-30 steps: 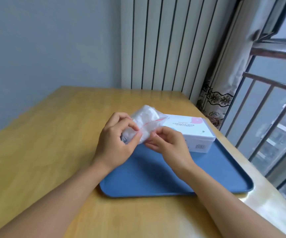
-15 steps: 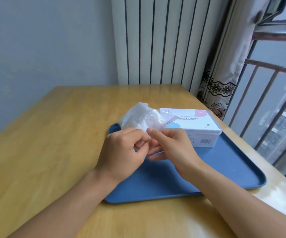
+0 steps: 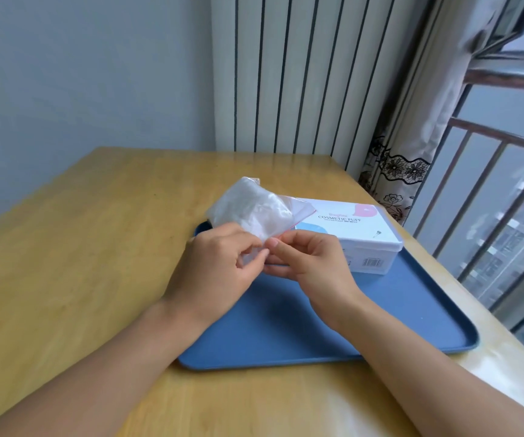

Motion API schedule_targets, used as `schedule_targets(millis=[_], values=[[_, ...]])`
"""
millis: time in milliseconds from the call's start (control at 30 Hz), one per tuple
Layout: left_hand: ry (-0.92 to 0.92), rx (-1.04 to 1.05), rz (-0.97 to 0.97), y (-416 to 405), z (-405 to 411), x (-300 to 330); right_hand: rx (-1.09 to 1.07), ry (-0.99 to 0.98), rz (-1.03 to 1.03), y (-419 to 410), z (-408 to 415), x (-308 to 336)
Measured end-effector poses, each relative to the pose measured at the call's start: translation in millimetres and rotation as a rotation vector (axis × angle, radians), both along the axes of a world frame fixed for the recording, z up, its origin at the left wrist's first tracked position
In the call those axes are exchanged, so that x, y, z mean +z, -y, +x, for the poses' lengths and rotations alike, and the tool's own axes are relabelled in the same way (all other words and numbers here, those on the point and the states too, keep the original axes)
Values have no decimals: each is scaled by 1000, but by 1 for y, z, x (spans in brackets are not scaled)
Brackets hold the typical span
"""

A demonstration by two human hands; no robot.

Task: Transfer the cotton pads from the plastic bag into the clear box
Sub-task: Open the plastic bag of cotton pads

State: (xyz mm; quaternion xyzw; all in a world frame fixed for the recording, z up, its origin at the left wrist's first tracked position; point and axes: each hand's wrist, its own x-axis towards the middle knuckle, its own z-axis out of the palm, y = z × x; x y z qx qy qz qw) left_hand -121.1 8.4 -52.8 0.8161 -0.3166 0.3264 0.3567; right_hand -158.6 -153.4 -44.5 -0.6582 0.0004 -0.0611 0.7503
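Observation:
A clear plastic bag (image 3: 251, 209) with a red zip strip holds white cotton pads and is lifted above the blue tray (image 3: 412, 326). My left hand (image 3: 219, 266) pinches the bag's near edge from the left. My right hand (image 3: 311, 260) pinches the same edge from the right, fingertips almost touching the left hand's. Behind the hands the box (image 3: 364, 238) stands on the tray, with a white lid labelled "COSMETIC PUFF"; the lid is on. The bag's mouth is hidden by my fingers.
The tray lies on a wooden table (image 3: 81, 263) near its right edge. A white radiator (image 3: 286, 74) stands behind the table, with a curtain (image 3: 412, 137) and a window railing (image 3: 490, 200) at the right.
Both hands with the bag have shifted slightly away from me over the tray's far left corner, and the bag has tipped up further. The grip on the edge stays the same.

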Motion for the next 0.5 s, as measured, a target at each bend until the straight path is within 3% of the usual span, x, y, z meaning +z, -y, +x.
schedule_targets(millis=[233,500], values=[[66,67,129,1,3,1,4,-29,21,1,0,0],[43,41,101,3,2,0,-47,-25,-23,1,1,1]])
